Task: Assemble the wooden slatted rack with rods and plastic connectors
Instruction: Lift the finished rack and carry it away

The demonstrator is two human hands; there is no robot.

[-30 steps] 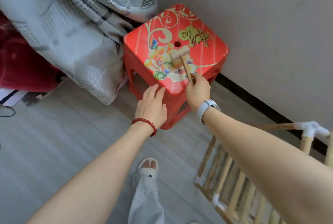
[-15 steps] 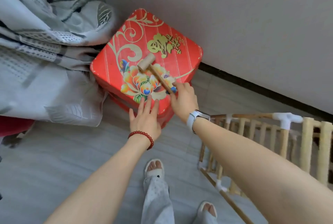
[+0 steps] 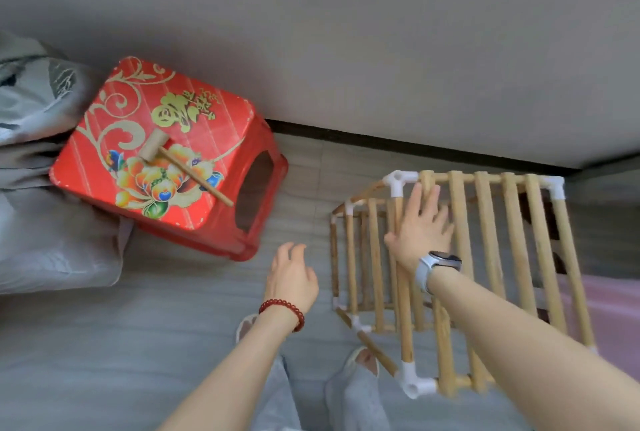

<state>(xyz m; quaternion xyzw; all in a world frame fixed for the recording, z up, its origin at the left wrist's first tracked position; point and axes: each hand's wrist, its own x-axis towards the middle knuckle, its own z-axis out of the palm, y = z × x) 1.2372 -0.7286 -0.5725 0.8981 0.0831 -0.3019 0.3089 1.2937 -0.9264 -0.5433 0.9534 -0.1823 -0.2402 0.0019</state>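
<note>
- The right forearm covers part of the wooden slatted rack [image 3: 485, 257], and the rack's lower right corner is cut off at the picture's edge; what lies below it on its far side is dark and hard to make out.
- The right hand [image 3: 420, 226] lies flat with fingers spread on the top slats near a white plastic connector [image 3: 398, 183].
- The left hand [image 3: 292, 278] hovers over the floor just beside the rack, fingers loosely curled, holding nothing.
- Half a second ago the right hand was at the handle of the wooden mallet [image 3: 180, 162]; the mallet now lies alone on the red stool [image 3: 162, 153], well to the left of both hands.
- The left hand has left the stool's edge.
</note>
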